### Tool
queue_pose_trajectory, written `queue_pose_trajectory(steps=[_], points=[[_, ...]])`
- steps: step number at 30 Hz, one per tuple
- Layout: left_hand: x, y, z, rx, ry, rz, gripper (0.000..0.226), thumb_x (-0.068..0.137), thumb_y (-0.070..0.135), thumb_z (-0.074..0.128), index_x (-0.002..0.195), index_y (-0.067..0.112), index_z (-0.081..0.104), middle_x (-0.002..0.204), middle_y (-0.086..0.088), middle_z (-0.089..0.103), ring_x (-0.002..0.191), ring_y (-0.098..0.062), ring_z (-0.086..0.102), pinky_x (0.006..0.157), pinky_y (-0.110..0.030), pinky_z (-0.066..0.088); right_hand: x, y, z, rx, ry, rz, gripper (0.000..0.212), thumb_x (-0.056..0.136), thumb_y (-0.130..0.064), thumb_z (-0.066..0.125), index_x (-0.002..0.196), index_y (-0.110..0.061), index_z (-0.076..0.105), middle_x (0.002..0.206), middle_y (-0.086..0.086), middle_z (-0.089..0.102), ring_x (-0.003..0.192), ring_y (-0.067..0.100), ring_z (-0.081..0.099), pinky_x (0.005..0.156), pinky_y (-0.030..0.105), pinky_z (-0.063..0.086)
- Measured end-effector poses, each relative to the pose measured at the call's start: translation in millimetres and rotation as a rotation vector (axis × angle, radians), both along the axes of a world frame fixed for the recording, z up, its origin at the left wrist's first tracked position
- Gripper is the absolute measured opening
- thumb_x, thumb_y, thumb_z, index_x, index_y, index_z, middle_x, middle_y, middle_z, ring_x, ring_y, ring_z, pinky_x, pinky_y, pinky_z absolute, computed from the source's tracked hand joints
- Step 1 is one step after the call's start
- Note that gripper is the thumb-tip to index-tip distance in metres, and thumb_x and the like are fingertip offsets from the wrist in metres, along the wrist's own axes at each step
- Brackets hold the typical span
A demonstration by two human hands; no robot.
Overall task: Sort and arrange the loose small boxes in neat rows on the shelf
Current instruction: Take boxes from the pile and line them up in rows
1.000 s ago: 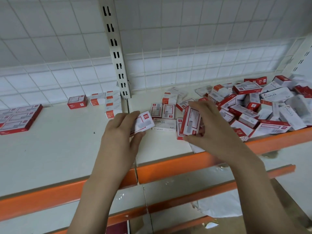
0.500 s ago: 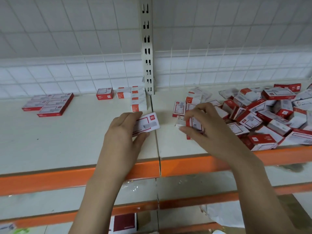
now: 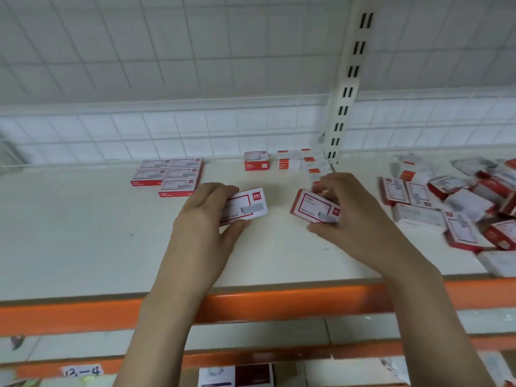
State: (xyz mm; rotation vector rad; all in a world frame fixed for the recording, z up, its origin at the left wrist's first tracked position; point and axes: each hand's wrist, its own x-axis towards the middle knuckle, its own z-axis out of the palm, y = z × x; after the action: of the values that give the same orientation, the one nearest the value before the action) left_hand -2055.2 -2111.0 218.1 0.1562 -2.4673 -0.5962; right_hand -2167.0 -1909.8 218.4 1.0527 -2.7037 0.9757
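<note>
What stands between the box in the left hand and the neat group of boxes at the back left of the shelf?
Nothing visible. The left hand holds a box over bare shelf, and the stretch up to the neat group shows only shelf surface.

A white wire grid panel [image 3: 167, 65] backs the scene, with a cream slotted upright [image 3: 349, 79] running down it; an orange beam [image 3: 69, 317] fronts the board, and a handwritten label [image 3: 82, 370] sits on the lower beam
</note>
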Motion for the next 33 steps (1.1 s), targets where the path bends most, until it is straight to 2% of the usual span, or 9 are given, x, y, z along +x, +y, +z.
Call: queue_pose_trajectory(steps=[4,7,10,13,17,21,23,26,33], points=[[17,-52,1,-0.007,0.019,0.007,0.043,0.068,0.004,0.079,0.108,0.002,0.064,0.102,-0.011,0.060,0.088,-0.013,0.052,0.082,-0.002,0.030,15,-44,5,0.025,0.054,0.026,0.043,0.073,-0.017,0.075,0.114,-0.018,0.059,0.113,-0.009,0.049,0.094,-0.001,0.041,0.079,-0.004,0.026],[25,-82,0,-0.004,0.022,-0.008,0.044,0.068,0.003,0.079,0.109,0.002,0.064,0.103,-0.011,0.058,0.090,-0.012,0.049,0.082,-0.009,0.032,28,-68,5,-0.001,0.056,0.034,0.043,0.075,-0.016,0.073,0.116,-0.024,0.060,0.103,-0.011,0.056,0.096,0.008,0.049,0.081,0.009,0.035],[30,-104,-2,0.007,0.017,-0.016,0.045,0.070,0.003,0.078,0.112,0.003,0.063,0.103,-0.011,0.057,0.091,-0.016,0.053,0.081,-0.012,0.036,35,-84,0,0.017,0.104,0.040,0.046,0.076,-0.015,0.074,0.119,-0.023,0.060,0.108,-0.007,0.061,0.098,0.014,0.053,0.083,0.024,0.040],[35,-120,-5,-0.002,-0.002,-0.031,0.045,0.072,0.005,0.076,0.115,0.005,0.062,0.105,-0.011,0.058,0.092,-0.028,0.060,0.081,-0.021,0.042,38,-95,-6,0.020,0.107,0.023,0.047,0.076,-0.011,0.074,0.120,-0.019,0.060,0.109,-0.003,0.059,0.098,0.015,0.053,0.082,0.020,0.038],[38,-132,-10,-0.026,-0.025,-0.019,0.044,0.074,0.010,0.075,0.115,0.008,0.062,0.105,-0.007,0.060,0.088,-0.030,0.059,0.077,-0.027,0.043,39,-105,-10,0.021,0.081,0.000,0.048,0.076,-0.010,0.073,0.121,-0.019,0.060,0.106,-0.007,0.051,0.092,0.002,0.048,0.079,0.003,0.035],[39,-137,-12,-0.115,-0.042,0.050,0.042,0.074,0.026,0.066,0.113,0.011,0.064,0.104,-0.006,0.064,0.088,-0.034,0.055,0.076,-0.038,0.047,37,-113,-7,0.059,0.066,0.010,0.048,0.078,-0.015,0.072,0.124,-0.020,0.058,0.106,-0.006,0.052,0.094,0.008,0.050,0.079,0.013,0.038],[40,-138,-12,-0.137,-0.048,0.082,0.043,0.071,0.027,0.064,0.111,0.011,0.065,0.102,-0.007,0.065,0.086,-0.035,0.055,0.073,-0.042,0.049,35,-117,-7,0.100,0.090,0.033,0.049,0.078,-0.017,0.071,0.125,-0.019,0.057,0.109,-0.004,0.054,0.097,0.010,0.046,0.078,0.011,0.031],[40,-137,-12,-0.144,-0.055,0.120,0.043,0.071,0.026,0.063,0.110,0.009,0.065,0.101,-0.009,0.065,0.084,-0.036,0.054,0.073,-0.040,0.047,30,-121,-6,0.141,0.111,0.076,0.049,0.079,-0.020,0.071,0.126,-0.018,0.056,0.111,-0.002,0.055,0.099,0.012,0.042,0.076,0.013,0.025],[47,-143,-17,-0.100,-0.111,0.128,0.041,0.075,0.019,0.069,0.113,0.004,0.064,0.099,-0.012,0.065,0.077,-0.035,0.053,0.073,-0.030,0.037,29,-135,-9,0.173,0.064,0.112,0.050,0.082,-0.026,0.067,0.129,-0.022,0.050,0.115,-0.004,0.054,0.107,0.013,0.042,0.077,0.018,0.027]])
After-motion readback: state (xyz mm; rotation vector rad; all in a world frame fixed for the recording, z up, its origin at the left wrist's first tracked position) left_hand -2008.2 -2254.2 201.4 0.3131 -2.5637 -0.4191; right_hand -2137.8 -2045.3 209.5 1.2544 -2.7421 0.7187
